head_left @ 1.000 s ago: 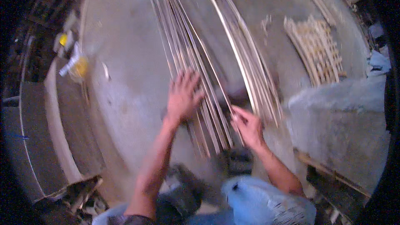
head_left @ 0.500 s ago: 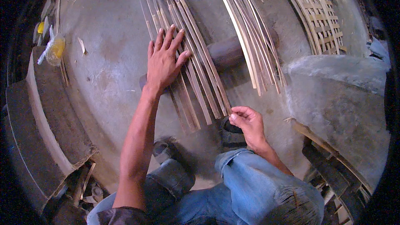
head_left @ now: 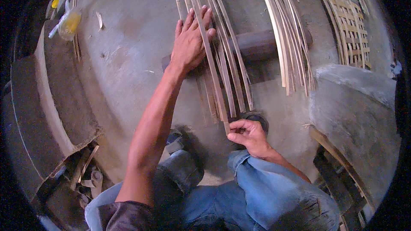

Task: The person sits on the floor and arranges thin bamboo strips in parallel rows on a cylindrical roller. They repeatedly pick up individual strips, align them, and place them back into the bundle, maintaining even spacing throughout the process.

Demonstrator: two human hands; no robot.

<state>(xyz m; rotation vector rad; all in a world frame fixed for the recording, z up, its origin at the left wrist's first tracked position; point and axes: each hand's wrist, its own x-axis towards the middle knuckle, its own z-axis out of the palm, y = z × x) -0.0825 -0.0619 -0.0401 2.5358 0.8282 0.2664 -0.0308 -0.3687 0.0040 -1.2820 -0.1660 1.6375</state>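
Long, narrow bamboo strips (head_left: 230, 70) lie side by side across a dark log (head_left: 257, 45), their near ends pointing toward my knees. My left hand (head_left: 190, 45) rests flat on the left part of this row, fingers stretched forward. One bamboo strip (head_left: 215, 79) passes over the fingers of that hand, nearer to me than the others. My right hand (head_left: 250, 136) pinches its near end between thumb and fingers, just in front of my right knee. A second bunch of strips (head_left: 287, 38), paler at its left side, lies across the log farther right.
A woven bamboo panel (head_left: 349, 30) lies at the far right. Clear plastic bags with something yellow (head_left: 69, 25) sit at the far left, beside a low ledge (head_left: 64, 85). A wooden piece (head_left: 338, 154) is near my right knee.
My right hand has brought the strip end leftward and nearer to me; the strip now crosses above my left fingers. The whole view has shifted, so the floor things appear farther right.
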